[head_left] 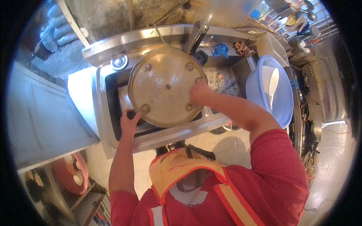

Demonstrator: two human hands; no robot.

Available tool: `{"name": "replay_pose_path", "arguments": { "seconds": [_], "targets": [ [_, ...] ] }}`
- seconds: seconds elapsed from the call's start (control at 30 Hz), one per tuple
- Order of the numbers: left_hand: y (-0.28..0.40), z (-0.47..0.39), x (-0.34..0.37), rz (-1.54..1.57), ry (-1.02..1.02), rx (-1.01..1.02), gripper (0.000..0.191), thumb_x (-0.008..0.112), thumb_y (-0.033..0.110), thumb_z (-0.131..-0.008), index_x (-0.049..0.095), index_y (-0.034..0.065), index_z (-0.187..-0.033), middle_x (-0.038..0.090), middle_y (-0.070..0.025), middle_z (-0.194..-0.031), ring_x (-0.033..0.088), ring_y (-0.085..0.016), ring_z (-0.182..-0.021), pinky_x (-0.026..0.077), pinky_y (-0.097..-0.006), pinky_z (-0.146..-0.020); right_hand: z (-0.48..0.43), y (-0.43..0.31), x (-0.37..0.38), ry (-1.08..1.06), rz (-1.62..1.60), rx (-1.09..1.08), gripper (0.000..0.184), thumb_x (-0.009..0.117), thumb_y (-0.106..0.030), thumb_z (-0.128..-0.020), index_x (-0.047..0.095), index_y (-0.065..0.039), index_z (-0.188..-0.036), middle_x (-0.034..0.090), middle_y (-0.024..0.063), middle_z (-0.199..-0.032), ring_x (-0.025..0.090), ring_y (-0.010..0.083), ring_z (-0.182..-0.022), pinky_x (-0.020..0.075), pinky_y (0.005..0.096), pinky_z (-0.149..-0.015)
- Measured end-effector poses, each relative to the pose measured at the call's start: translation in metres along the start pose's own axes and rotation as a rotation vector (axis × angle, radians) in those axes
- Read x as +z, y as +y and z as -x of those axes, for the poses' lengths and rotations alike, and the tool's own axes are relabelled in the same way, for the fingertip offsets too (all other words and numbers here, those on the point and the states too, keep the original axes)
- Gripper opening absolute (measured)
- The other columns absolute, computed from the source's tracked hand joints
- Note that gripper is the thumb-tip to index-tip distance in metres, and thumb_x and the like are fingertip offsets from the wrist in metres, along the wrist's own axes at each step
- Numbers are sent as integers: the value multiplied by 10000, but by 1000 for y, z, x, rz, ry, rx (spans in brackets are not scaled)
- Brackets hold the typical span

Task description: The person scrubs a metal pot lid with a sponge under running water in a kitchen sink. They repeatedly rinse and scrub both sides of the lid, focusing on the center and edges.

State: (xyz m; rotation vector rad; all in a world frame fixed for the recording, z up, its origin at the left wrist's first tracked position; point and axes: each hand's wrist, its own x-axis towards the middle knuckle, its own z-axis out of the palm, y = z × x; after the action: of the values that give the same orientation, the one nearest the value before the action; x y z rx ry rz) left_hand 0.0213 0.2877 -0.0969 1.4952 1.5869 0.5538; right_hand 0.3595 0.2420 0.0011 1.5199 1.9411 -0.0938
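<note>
A large round metal vessel (168, 96), flat face up with several small bolt-like feet and a central stud, rests over the double-bowl steel sink (135, 144). My right hand (200, 91) is curled in a fist against the right part of that face. A bit of something grey shows at its fingers, too small to name. At the lower left rim is my left hand (130, 121), thumb and forefinger apart around a dark gap. Its thumb tip meets the rim or lies just beside it. Above the vessel, a dark faucet (196, 38) leans over the sink.
Food scraps (222, 77) lie in the right bowl. A blue plastic basin (253, 87) holding a white spoon (273, 82) stands to the right. Behind are a blue scrubber (220, 50) and a white plastic container (271, 49). A pale cabinet door (48, 107) borders the left.
</note>
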Motion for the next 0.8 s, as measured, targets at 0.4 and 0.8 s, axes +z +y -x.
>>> {"name": "replay_pose_path", "arguments": {
  "seconds": [0.4, 0.8],
  "targets": [
    [-2, -2, 5, -30, 10, -4, 592, 788, 334, -739, 567, 3, -1177, 644, -176, -1060, 609, -264, -976, 468, -350, -874, 25, 4, -16, -2, -234, 48, 195, 626, -227, -723, 734, -86, -804, 699, 167, -844, 684, 325, -795, 536, 432, -705],
    [7, 3, 2, -33, 40, -28, 658, 793, 386, -685, 578, 4, -1176, 590, -244, -1117, 547, -374, -1079, 429, -428, -940, 10, -103, -37, 9, -569, -181, 261, 580, -240, -752, 717, -18, -774, 676, 205, -785, 667, 376, -762, 523, 484, -701]
  ]
}}
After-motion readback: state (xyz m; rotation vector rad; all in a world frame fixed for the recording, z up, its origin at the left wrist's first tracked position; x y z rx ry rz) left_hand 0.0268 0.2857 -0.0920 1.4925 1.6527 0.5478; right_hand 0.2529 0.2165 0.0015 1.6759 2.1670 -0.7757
